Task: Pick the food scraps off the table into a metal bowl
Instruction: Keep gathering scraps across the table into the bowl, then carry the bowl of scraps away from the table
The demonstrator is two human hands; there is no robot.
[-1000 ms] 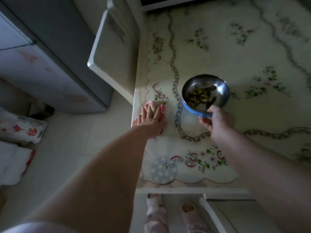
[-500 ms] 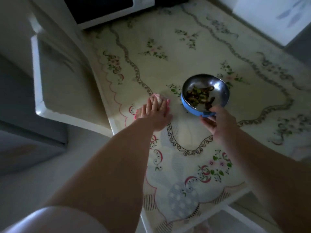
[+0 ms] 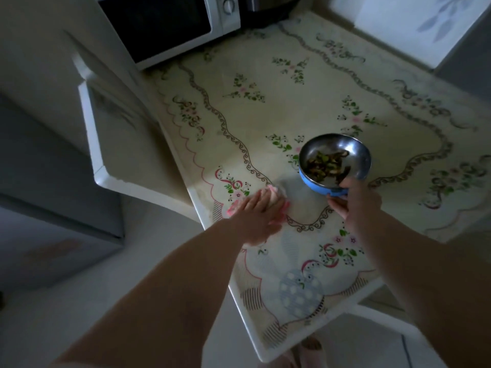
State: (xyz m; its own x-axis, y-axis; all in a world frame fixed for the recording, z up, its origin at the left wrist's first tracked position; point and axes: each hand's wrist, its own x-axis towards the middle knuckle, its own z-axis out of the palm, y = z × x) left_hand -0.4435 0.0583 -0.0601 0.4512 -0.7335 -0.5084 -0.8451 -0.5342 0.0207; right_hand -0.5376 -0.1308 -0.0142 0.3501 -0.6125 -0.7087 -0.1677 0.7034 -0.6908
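A metal bowl (image 3: 356, 152) with a blue outside stands on the table (image 3: 305, 102), which has a flowered cloth. Dark green and brown food scraps (image 3: 322, 164) lie in its near half. My right hand (image 3: 354, 199) grips the bowl's near rim, thumb over the edge. My left hand (image 3: 259, 211) presses flat on a pink cloth (image 3: 230, 208) near the table's left edge, just left of the bowl. I see no loose scraps on the tabletop.
A white microwave (image 3: 170, 25) stands at the table's far left corner, with a dark appliance (image 3: 268, 6) beside it. A white chair (image 3: 106, 144) sits against the left edge. Another chair's rim (image 3: 385, 320) shows at the near right.
My view has swung up and right, bringing the microwave into sight. My left hand with the pink cloth has slid a little along the table. My right hand keeps hold of the bowl.
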